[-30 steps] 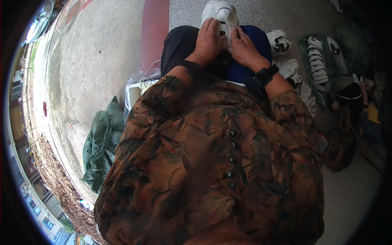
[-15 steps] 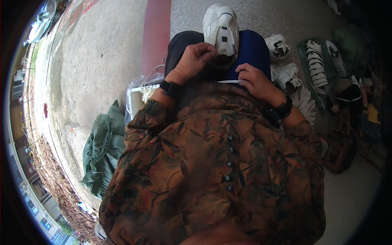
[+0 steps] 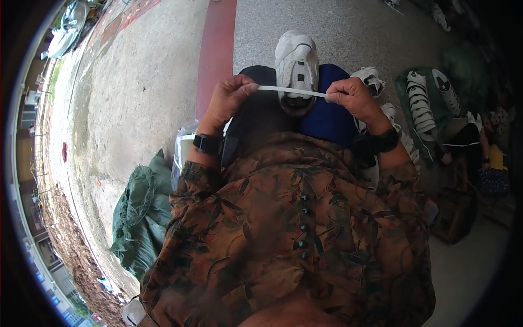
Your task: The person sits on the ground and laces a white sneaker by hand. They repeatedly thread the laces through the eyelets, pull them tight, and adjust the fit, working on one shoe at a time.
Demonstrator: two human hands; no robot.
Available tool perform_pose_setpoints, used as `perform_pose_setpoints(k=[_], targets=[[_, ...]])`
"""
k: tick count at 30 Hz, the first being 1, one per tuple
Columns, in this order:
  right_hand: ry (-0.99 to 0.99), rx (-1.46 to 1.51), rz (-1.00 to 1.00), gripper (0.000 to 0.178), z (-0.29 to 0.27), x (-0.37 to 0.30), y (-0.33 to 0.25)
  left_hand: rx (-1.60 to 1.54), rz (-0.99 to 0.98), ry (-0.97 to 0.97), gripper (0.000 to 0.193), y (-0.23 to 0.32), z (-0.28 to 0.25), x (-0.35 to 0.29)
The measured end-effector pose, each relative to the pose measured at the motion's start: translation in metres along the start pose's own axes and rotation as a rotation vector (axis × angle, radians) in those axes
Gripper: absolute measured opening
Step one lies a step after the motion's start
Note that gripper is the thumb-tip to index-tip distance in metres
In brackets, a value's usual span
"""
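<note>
A white shoelace is stretched level between my two hands. My left hand pinches one end and my right hand grips the other. Behind the lace, a white sneaker rests between my knees, its toe pointing away from me and its dark opening toward me. No lace shows threaded over its tongue. The lace passes across the sneaker near the top of the tongue; whether it touches the shoe I cannot tell.
Several white sneakers sit beside my right leg. Farther right, more white shoes lie on a dark green sack. A plastic bag and a crumpled green sack stand at my left. Another person's hand shows at far right.
My left hand has left the sneaker, and my right hand has risen from my lap. The lace is now pulled taut between both hands. The whole view has shifted slightly.
</note>
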State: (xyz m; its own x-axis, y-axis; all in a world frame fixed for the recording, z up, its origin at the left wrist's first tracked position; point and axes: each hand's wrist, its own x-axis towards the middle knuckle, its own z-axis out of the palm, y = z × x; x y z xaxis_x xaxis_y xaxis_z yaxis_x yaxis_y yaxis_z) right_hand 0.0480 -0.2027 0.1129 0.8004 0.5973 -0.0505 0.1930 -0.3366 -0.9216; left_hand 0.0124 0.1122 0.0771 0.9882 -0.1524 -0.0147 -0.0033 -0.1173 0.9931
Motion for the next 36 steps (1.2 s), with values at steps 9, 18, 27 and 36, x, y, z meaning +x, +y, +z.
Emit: perform_pose_setpoints(k=[9, 18, 27, 36], targets=[[0.026, 0.041, 0.026, 0.009, -0.013, 0.026, 0.021, 0.436, -0.209, 0.527, 0.018, -0.091, -0.096, -0.050], [0.023, 0.022, 0.053, 0.011, -0.023, 0.038, 0.037, 1.122, -0.673, 0.690, 0.024, -0.151, -0.132, -0.105], [-0.061, 0.001, -0.029, 0.010, 0.000, 0.061, 0.034, 0.845, -0.038, 0.525, 0.028, -0.121, -0.068, -0.009], [0.147, 0.047, -0.065, 0.011, 0.014, 0.085, 0.040, 0.173, -0.019, -0.172, 0.030, 0.019, 0.076, 0.082]])
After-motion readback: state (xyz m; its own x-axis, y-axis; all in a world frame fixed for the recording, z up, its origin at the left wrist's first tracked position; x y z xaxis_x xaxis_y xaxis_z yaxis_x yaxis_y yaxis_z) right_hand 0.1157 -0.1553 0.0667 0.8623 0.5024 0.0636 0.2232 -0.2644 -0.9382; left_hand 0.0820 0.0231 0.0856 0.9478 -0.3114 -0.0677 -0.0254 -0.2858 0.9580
